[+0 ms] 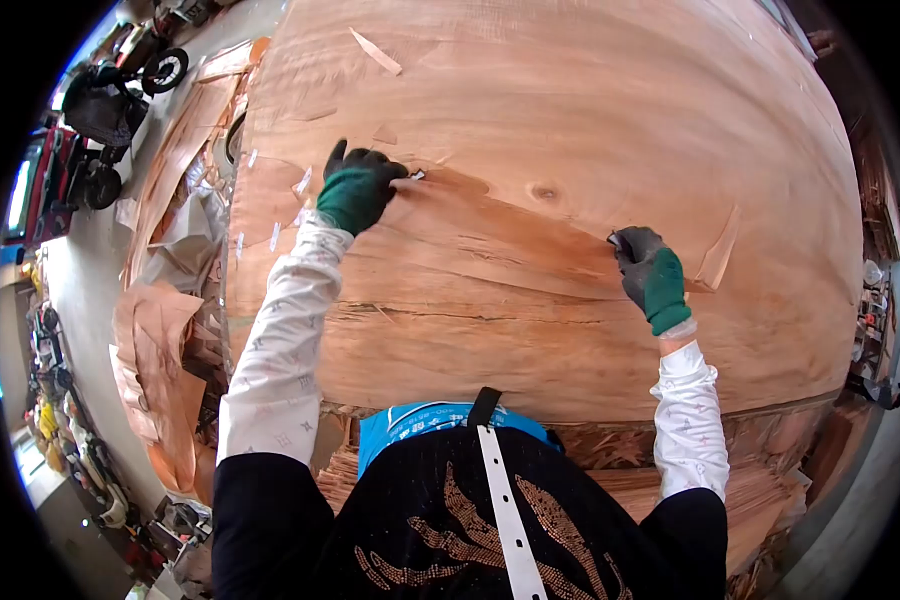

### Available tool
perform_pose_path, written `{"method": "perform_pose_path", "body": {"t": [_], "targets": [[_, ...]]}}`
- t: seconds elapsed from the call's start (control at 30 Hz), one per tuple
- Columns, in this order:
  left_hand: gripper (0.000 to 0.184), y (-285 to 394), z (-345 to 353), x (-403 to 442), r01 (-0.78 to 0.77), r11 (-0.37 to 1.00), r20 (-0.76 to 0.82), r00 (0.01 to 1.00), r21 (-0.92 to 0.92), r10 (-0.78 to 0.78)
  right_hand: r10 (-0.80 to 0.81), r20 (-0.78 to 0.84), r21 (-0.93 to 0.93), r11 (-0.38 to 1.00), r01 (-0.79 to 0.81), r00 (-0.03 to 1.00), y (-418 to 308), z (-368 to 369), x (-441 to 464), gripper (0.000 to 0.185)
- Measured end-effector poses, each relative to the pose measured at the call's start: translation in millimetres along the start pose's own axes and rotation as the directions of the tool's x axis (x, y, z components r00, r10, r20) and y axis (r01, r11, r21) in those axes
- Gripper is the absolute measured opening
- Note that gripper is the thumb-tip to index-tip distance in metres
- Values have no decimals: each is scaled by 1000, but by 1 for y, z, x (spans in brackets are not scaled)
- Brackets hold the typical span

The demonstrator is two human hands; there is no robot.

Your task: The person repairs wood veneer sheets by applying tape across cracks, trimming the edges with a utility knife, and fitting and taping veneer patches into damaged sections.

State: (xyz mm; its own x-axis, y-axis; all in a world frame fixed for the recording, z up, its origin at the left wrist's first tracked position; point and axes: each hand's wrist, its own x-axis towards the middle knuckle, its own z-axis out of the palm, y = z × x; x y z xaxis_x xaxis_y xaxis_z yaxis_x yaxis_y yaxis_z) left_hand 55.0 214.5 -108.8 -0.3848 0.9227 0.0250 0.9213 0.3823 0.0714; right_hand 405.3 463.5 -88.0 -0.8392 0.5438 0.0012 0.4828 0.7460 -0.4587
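Observation:
A large wood veneer sheet (530, 100) lies in front of me, with a darker, reddish strip of veneer (530, 235) between my hands. My left hand (358, 187), in a black and green glove, pinches the strip's upper left edge beside a small whitish piece (417, 175). At the strip's right end, my right hand (650, 275), gloved alike, has its fingers closed on the veneer near a small dark item that I cannot make out. A long crack (490, 318) runs across the sheet below the strip.
Loose veneer slivers (375, 52) lie on the sheet, one (718, 252) right of my right hand. White tape bits (275, 236) mark its left edge. Crumpled veneer scraps (160, 350) are piled at the left, beyond them a parked vehicle (100, 110). Stacked veneer (610, 440) shows below the near edge.

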Motion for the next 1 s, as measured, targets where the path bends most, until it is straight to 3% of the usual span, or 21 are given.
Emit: {"method": "perform_pose_path", "body": {"t": [0.03,0.07,0.1,0.17,0.2,0.23,0.27,0.3,0.37,0.43,0.5,0.57,0.63,0.7,0.77,0.8,0.9,0.97,1.0], "targets": [[17,-2,-8,11,-18,997,117,993,74,9,-37,-85,10,999,38,996,3,-6,1,18],[13,-13,-5,19,-112,992,-180,976,54,120,-71,-170,17,997,75,983,4,-17,2,20],[15,-12,-29,26,-102,994,-315,943,27,106,-99,-253,23,994,108,962,2,-27,3,22],[20,-3,-71,35,-194,974,-633,770,-116,78,20,-495,148,987,62,869,-24,-50,-1,26],[22,4,-87,32,-146,983,-664,747,-110,37,90,-531,140,990,-18,842,-39,-59,-8,30],[24,10,-96,29,-97,990,-694,720,-106,-4,64,-530,132,991,8,846,-32,-52,-16,32],[22,4,-87,24,-145,989,-716,693,-25,83,35,-528,123,992,36,848,-18,-35,-24,34],[22,1,-69,15,-96,995,-663,744,10,78,8,-526,115,991,62,850,-6,-18,-32,36],[21,-7,-21,-5,-30,998,-420,906,51,49,-181,-368,-123,982,146,912,3,11,-41,44],[24,-14,24,-24,46,999,-233,972,21,-40,45,-198,133,991,-18,979,2,40,-54,48],[17,-5,27,-34,204,978,-98,973,-45,-208,143,-141,162,980,-120,980,2,52,-56,44],[28,1,29,-36,240,968,-211,945,-68,-249,169,-172,154,978,-143,970,9,66,-57,40],[40,8,29,-36,185,979,-278,939,-84,-201,241,-223,372,917,-146,944,14,72,-55,33],[51,12,30,-34,122,989,-275,951,-85,-141,229,-272,376,920,-116,935,6,64,-49,26],[58,12,34,-26,53,995,-197,978,-80,-68,115,-313,164,984,-66,943,-1,46,-43,19],[59,13,35,-19,34,997,-179,983,-73,-47,140,-307,166,982,-92,941,0,40,-39,16],[50,4,45,6,2,1000,-209,978,5,-1,149,-348,126,986,-111,926,-1,21,-26,15],[26,-13,57,24,-43,998,-258,965,36,51,109,-413,150,987,-50,904,-2,10,-15,16],[24,-8,42,29,-18,999,-206,978,47,27,116,-423,174,984,-45,899,-2,6,-12,16]]}}
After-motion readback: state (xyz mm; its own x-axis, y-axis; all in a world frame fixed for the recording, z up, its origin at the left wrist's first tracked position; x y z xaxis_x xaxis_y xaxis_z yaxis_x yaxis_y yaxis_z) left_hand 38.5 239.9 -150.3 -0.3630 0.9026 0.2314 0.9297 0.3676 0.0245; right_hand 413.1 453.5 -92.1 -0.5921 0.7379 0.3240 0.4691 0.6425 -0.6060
